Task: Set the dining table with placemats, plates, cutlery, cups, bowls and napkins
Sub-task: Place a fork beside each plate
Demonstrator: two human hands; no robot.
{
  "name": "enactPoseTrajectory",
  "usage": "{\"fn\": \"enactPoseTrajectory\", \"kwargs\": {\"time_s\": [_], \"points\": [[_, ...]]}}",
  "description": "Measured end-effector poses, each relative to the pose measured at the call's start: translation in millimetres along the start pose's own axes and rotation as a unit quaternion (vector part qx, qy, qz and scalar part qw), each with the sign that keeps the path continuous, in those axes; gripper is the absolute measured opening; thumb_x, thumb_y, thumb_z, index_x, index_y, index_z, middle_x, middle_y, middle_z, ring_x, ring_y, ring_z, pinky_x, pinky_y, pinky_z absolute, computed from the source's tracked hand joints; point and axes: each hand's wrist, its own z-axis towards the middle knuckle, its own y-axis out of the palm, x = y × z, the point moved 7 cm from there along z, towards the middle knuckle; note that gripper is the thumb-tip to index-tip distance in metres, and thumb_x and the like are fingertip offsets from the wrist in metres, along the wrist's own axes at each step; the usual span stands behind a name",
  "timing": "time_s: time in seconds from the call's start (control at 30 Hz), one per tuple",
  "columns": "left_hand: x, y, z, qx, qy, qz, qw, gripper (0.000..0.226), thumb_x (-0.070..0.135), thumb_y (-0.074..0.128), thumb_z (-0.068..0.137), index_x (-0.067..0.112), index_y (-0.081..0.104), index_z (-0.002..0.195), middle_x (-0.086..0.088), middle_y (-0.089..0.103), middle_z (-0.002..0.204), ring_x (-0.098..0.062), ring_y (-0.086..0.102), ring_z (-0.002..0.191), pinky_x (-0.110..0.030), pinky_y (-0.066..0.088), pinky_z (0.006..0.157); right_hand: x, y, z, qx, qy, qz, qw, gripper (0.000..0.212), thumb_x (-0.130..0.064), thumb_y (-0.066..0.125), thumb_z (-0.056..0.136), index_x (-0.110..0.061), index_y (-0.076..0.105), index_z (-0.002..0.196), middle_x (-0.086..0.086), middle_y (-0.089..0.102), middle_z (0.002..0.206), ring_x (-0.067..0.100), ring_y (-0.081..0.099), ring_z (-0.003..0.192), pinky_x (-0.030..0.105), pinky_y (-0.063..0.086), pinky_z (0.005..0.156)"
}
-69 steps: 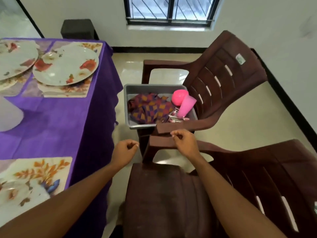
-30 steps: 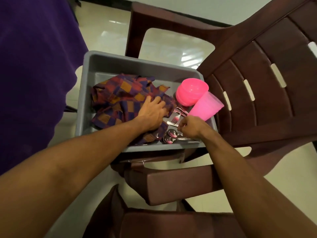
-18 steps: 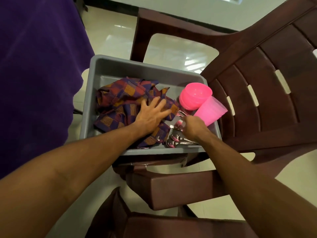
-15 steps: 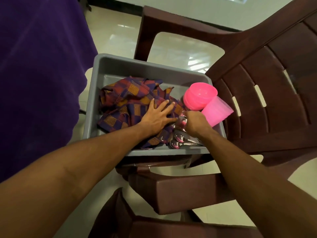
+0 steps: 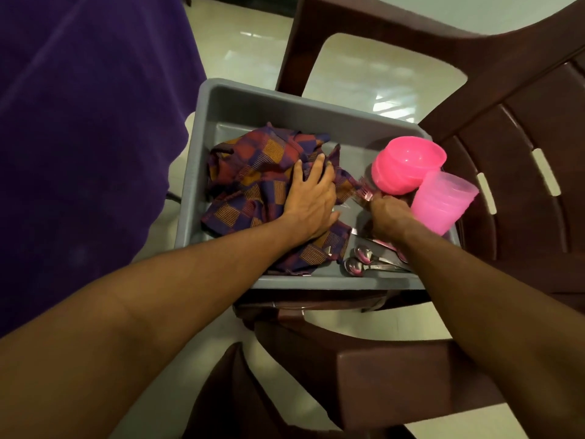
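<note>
A grey tub sits on a brown plastic chair. Inside it lie crumpled checked napkins, stacked pink bowls, stacked pink cups and loose spoons. My left hand rests flat on the napkins with its fingers spread. My right hand is closed around forks whose tines stick out beyond the fingers, beside the bowls.
The purple tablecloth hangs close on the left of the tub. The brown chair's backrest rises at the right. A second brown chair stands in front of me below my arms. Pale tiled floor shows between them.
My right hand has moved from the spoons at the tub's near edge up to the forks beside the bowls and closed on them. My left hand has slid further onto the napkins.
</note>
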Motion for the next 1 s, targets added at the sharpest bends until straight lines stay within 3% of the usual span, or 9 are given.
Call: {"fn": "enactPoseTrajectory", "kwargs": {"time_s": [0.23,0.3,0.4,0.47,0.67,0.87,0.93,1.0], "points": [[-18,-14,3,0.033,-0.042,0.011,0.999,0.035,0.042,0.06,0.088,0.02,0.067,0.115,-0.007,0.043,0.145,-0.03,0.034,0.137,-0.056,0.032,0.1,2,-4,4,0.043,-0.017,-0.029,0.999,0.027,0.004,0.058,0.092,-0.001,0.061,0.118,0.022,0.067,0.114,0.038,0.064,0.104,0.041,0.05,0.082],[-18,-13,3,0.028,-0.045,-0.004,0.999,0.035,0.037,0.065,0.085,0.021,0.066,0.116,-0.006,0.042,0.146,-0.03,0.034,0.136,-0.055,0.033,0.1,2,-4,4,0.044,-0.023,-0.028,0.998,0.028,0.003,0.059,0.092,-0.001,0.057,0.119,0.022,0.065,0.114,0.039,0.063,0.103,0.039,0.046,0.078],[-20,-8,3,0.027,-0.056,-0.109,0.992,0.034,0.029,0.067,0.085,0.027,0.065,0.119,-0.003,0.044,0.146,-0.029,0.032,0.137,-0.053,0.03,0.101,0,-4,6,0.048,-0.036,-0.036,0.998,0.025,-0.004,0.063,0.093,-0.001,0.057,0.117,0.021,0.065,0.113,0.035,0.061,0.095,0.038,0.044,0.077],[-20,-3,3,0.015,-0.032,-0.151,0.988,0.034,0.029,0.064,0.089,0.036,0.065,0.122,-0.001,0.041,0.15,-0.029,0.027,0.141,-0.053,0.026,0.105,1,-1,9,0.044,-0.041,-0.04,0.997,0.025,0.0,0.058,0.092,-0.001,0.056,0.117,0.022,0.065,0.114,0.037,0.061,0.101,0.039,0.046,0.08],[-18,7,2,-0.033,-0.013,-0.142,0.989,0.041,0.033,0.052,0.095,0.043,0.055,0.136,-0.001,0.033,0.155,-0.03,0.019,0.145,-0.056,0.022,0.11,3,7,16,0.026,-0.046,-0.044,0.998,0.035,0.006,0.057,0.087,-0.002,0.051,0.121,0.024,0.062,0.118,0.038,0.058,0.109,0.044,0.048,0.091],[-17,6,4,-0.101,0.015,-0.125,0.987,0.048,0.031,0.05,0.097,0.042,0.044,0.144,-0.003,0.03,0.155,-0.034,0.015,0.146,-0.06,0.019,0.112,7,-29,16,0.144,-0.017,0.11,0.983,0.023,0.001,0.055,0.095,-0.006,0.066,0.113,0.017,0.071,0.103,0.033,0.062,0.09,0.036,0.048,0.077],[-19,4,4,-0.149,0.023,-0.133,0.98,0.05,0.033,0.048,0.098,0.04,0.04,0.147,-0.005,0.023,0.161,-0.034,0.009,0.148,-0.061,0.013,0.115,6,-50,7,0.197,-0.015,0.172,0.965,0.016,-0.004,0.06,0.093,-0.008,0.069,0.105,0.014,0.072,0.097,0.031,0.062,0.085,0.032,0.044,0.073],[-21,3,5,-0.205,0.035,-0.147,0.967,0.053,0.04,0.047,0.098,0.043,0.034,0.149,-0.006,0.011,0.165,-0.035,0.001,0.151,-0.061,0.008,0.117,1,-64,-3,0.218,-0.029,0.23,0.948,0.011,-0.011,0.068,0.089,-0.011,0.071,0.099,0.01,0.073,0.09,0.029,0.064,0.082,0.033,0.049,0.073]]}}
